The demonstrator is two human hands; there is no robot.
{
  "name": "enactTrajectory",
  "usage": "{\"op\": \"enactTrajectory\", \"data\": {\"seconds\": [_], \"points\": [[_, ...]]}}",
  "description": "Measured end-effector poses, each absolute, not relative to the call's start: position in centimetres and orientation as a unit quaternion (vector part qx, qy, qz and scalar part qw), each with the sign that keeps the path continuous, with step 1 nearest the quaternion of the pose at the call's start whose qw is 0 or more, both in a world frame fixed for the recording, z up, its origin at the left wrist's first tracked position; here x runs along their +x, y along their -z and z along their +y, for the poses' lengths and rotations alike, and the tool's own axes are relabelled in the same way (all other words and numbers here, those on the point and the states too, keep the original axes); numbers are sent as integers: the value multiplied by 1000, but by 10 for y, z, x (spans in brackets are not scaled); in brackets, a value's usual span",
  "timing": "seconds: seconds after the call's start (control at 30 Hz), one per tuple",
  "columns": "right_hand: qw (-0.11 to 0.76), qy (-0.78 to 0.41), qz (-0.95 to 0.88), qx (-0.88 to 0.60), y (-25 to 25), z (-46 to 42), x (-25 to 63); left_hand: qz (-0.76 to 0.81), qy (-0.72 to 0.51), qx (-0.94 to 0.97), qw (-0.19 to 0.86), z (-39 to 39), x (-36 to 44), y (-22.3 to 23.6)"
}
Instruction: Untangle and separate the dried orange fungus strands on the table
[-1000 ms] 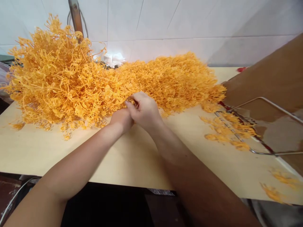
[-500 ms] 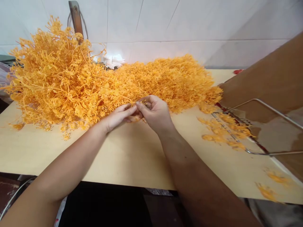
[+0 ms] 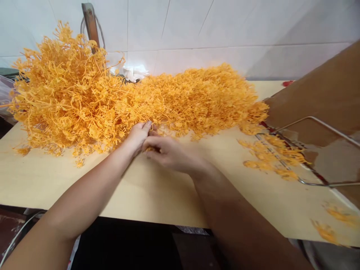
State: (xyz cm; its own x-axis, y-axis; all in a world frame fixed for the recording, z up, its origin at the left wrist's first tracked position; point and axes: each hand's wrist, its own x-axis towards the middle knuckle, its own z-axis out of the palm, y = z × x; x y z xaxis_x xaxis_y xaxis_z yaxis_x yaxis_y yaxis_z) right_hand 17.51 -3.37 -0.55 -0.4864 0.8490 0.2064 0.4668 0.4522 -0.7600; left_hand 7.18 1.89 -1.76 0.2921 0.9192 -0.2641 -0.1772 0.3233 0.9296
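A big heap of orange plastic flower sprigs [image 3: 84, 97] covers the left and back of the table. My left hand [image 3: 137, 137] is at the heap's front edge, thumb up and fingers drawn together; what lies in them is hidden. Close against it, slightly nearer me, my right hand [image 3: 168, 153] is curled closed. A small orange flower piece [image 3: 150, 149] shows between its thumb and fingers. The right hand is a little blurred.
Several loose orange pieces [image 3: 261, 153] lie on the right of the pale table [image 3: 165, 195], by a bent metal wire frame [image 3: 312, 183]. A brown cardboard box [image 3: 315, 90] leans in from the right. Crumpled white tissue [image 3: 135, 72] sits behind the heap, by the tiled wall.
My hands met at the heap's edge half a second ago, fingers together over orange bits. Since then my right hand has dropped left and toward me, with an orange piece in its fingers.
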Motion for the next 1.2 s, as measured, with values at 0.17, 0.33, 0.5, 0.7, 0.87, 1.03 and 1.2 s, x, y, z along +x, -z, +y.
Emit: {"op": "enactTrajectory", "data": {"seconds": [0.17, 0.33, 0.5, 0.7, 0.87, 1.03, 1.2], "points": [[549, -303, -610, -484, 4, -21, 196, 483, -311, 606, 550, 22, 72, 28], [545, -235, -613, -522, 8, -14, 185, 495, -272, 724, 397, 21, 69, 34], [463, -101, -690, -547, 10, -11, 170, 485, -275, 740, 376, 18, 67, 35], [448, -183, -693, -535, 5, -20, 183, 336, -330, 545, 693, 19, 60, 28], [371, -286, -723, -508, -1, -26, 186, 223, -336, 385, 830, 16, 52, 18], [315, -308, -755, -485, 0, -25, 188, 293, -398, 377, 783, 11, 61, 20], [256, -418, -808, -327, -11, -39, 176, 422, -460, 327, 709, 15, 70, 19]]}}
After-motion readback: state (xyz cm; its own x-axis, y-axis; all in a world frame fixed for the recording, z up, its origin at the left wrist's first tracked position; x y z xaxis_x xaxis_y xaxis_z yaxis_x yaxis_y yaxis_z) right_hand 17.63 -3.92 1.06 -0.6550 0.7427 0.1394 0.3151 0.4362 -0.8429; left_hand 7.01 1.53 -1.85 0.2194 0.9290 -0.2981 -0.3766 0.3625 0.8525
